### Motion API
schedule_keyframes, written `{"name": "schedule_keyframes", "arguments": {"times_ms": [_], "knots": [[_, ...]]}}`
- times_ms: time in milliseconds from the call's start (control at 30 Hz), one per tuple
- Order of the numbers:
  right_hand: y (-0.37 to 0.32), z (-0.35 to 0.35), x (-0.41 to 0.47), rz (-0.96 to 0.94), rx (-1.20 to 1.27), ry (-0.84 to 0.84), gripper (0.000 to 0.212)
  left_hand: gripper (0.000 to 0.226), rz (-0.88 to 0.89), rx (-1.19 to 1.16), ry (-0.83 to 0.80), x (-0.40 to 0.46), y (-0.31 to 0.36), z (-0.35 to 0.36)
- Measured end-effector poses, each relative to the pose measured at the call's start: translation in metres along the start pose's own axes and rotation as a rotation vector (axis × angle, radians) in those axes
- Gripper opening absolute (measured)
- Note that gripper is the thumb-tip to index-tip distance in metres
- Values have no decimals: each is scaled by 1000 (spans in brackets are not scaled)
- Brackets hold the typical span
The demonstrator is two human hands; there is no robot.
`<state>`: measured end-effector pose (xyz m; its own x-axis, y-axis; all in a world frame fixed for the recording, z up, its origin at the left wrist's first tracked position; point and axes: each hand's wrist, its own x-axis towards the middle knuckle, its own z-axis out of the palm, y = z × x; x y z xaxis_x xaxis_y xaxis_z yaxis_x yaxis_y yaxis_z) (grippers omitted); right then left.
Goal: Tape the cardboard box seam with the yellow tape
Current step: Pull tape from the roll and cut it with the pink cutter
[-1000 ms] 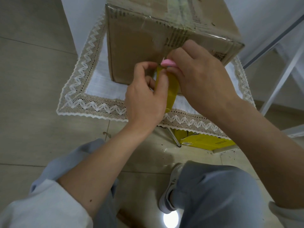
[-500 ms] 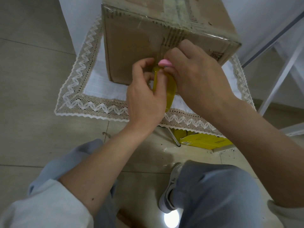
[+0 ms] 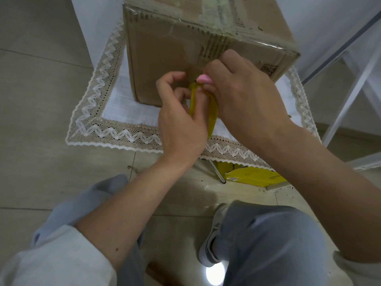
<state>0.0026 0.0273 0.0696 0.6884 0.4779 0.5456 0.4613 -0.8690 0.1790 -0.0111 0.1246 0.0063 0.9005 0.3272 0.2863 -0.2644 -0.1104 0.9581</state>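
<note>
Knees: grey trousers and one grey shoe (image 3: 212, 240) at the bottom of the view, on a tiled floor (image 3: 41, 100).
Under the tabletop: a yellow carton (image 3: 253, 177) lies on the floor just past the near edge, beside a thin metal leg.
Tabletop: covered by a white cloth with a zigzag lace border (image 3: 115, 134); the border hangs over the near edge and the left edge.
Left hand (image 3: 181, 122): above the near edge, fingers (image 3: 171, 79) curled in; the thumb and a finger pinch the yellow tape from its left side.
Yellow tape (image 3: 212, 114): a strip hanging down between the two hands in front of the box's near face; its top end meets that face at the vertical line of old clear tape, and its lower end hangs free above the lace border.
Right hand (image 3: 247, 98): closed around a small pink tool (image 3: 204, 79), which sits at the top end of the strip, against the box face. Whether this hand also touches the strip cannot be told.
Cardboard box (image 3: 165, 52): stands on the cloth toward the far side of the tabletop; worn clear tape runs along the top seam and down the middle of the near face.
Far right: white metal frame bars (image 3: 350, 85) against a pale wall.
</note>
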Motion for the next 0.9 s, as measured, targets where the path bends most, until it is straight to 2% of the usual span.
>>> {"name": "schedule_keyframes", "arguments": {"times_ms": [500,900], "knots": [[2,-7,1,10,-48,-31,8,32,-16,-14,16,0,0,1],[11,-6,-9,37,115,44,20,31,7,-21,24,0,-1,1]]}}
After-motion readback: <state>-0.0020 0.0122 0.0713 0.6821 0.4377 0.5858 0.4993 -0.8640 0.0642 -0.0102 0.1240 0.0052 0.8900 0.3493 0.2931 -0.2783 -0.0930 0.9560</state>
